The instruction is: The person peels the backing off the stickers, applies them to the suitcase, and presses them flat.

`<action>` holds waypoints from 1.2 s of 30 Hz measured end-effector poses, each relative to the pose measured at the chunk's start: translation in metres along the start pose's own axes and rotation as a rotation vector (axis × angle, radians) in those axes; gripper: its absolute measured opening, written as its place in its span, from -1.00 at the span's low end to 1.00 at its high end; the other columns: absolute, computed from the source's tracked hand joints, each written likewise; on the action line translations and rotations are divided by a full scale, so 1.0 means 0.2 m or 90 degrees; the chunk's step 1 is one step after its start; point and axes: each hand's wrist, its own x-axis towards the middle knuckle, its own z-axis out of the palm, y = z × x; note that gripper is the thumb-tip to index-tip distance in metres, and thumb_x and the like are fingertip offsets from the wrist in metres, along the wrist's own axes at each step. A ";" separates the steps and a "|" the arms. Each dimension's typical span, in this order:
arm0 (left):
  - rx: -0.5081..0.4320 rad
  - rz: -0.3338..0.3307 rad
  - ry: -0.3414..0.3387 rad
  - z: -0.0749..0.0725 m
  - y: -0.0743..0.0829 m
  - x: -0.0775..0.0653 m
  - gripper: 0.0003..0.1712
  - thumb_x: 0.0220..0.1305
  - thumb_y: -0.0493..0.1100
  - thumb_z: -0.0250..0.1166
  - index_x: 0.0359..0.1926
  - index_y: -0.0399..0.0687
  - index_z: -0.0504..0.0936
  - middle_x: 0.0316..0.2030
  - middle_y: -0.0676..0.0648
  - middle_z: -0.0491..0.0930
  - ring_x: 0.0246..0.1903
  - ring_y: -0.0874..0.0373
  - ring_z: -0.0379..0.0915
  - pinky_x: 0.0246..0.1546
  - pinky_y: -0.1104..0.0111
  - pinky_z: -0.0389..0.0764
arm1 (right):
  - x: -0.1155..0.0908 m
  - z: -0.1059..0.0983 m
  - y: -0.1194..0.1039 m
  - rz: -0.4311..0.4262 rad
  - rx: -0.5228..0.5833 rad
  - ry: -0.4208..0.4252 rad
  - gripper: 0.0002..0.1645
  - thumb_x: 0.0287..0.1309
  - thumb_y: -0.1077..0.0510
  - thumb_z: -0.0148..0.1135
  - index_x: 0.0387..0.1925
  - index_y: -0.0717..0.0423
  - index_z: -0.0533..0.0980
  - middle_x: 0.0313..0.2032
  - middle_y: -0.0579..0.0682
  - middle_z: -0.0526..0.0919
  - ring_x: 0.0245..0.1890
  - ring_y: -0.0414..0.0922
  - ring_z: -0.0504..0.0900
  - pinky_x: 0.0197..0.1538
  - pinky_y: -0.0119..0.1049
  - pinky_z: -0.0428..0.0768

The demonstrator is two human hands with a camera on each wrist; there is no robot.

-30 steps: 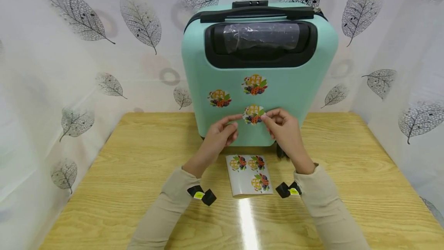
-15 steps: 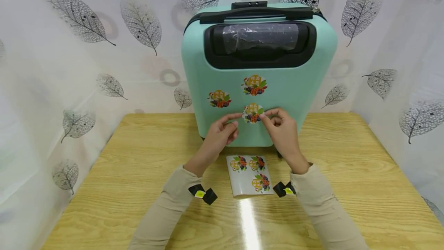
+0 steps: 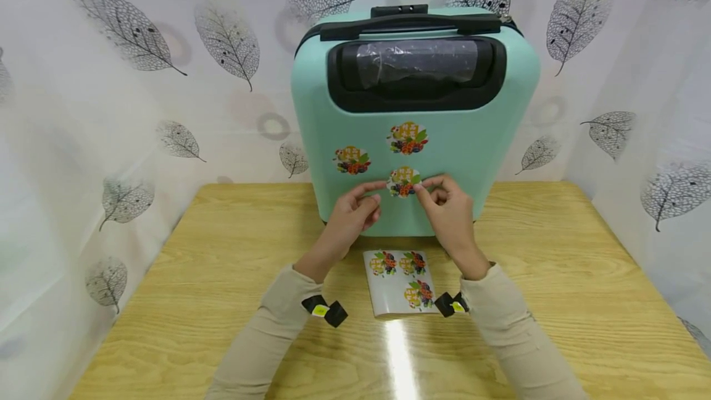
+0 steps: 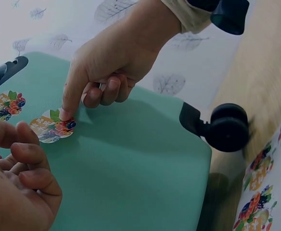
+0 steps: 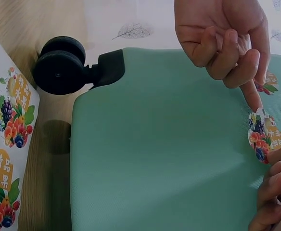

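Note:
A round fruit sticker (image 3: pixel 403 181) with Chinese characters lies against the front of a mint-green suitcase (image 3: pixel 461 159), below two similar stickers, the upper sticker (image 3: pixel 408 138) and the left sticker (image 3: pixel 352 160). My right hand (image 3: pixel 452 215) pinches its right edge between thumb and index finger; the left wrist view shows the thumb on the sticker (image 4: pixel 54 127). From the other side, my left hand (image 3: pixel 347 221) touches the left edge with a straight index finger, its other fingers loosely bent. In the right wrist view, that fingertip meets the sticker (image 5: pixel 263 134) from above.
On the wooden table (image 3: pixel 250 252), a sticker sheet (image 3: pixel 389 292) with several fruit stickers lies in front of the suitcase. A black wheel (image 4: pixel 228 127) sticks out at the suitcase's lower corner. Leaf-patterned cloth (image 3: pixel 233 122) hangs behind and at both sides.
My right hand and wrist have shifted slightly left, still at the sticker's right edge. My left index finger keeps its place at the left edge.

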 end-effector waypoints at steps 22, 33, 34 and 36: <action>0.112 0.066 0.009 -0.01 0.00 0.00 -0.63 0.49 -0.19 0.00 0.25 -0.05 0.45 -0.52 -0.01 0.44 -0.61 0.21 0.20 -0.51 0.41 0.29 | 0.01 0.03 0.03 -0.077 -0.093 0.038 -0.83 0.21 0.17 0.29 -0.36 0.23 0.54 -0.75 -0.01 0.41 -0.79 -0.35 0.14 -0.66 -0.46 0.14; 0.225 0.109 0.013 -0.01 -0.01 0.00 -0.61 0.48 -0.19 0.01 0.26 -0.03 0.44 -0.50 -0.04 0.46 -0.52 0.14 0.37 -0.43 0.38 0.40 | 0.01 0.04 0.02 -0.099 -0.122 0.056 -0.85 0.21 0.20 0.28 -0.38 0.22 0.54 -0.74 0.01 0.44 -0.78 -0.39 0.16 -0.67 -0.47 0.14; 0.229 0.110 0.013 -0.01 -0.01 0.00 -0.61 0.48 -0.19 0.01 0.26 -0.03 0.44 -0.50 -0.04 0.46 -0.52 0.14 0.37 -0.44 0.38 0.40 | 0.01 0.04 0.02 -0.102 -0.124 0.057 -0.86 0.21 0.20 0.28 -0.39 0.22 0.54 -0.74 0.01 0.45 -0.78 -0.39 0.16 -0.67 -0.47 0.15; 0.236 0.109 0.014 -0.01 -0.01 0.00 -0.62 0.48 -0.19 0.02 0.26 -0.03 0.45 -0.49 -0.04 0.47 -0.51 0.14 0.37 -0.44 0.39 0.40 | 0.01 0.04 0.02 -0.107 -0.127 0.060 -0.86 0.21 0.21 0.28 -0.39 0.22 0.54 -0.74 0.01 0.45 -0.78 -0.40 0.17 -0.67 -0.47 0.15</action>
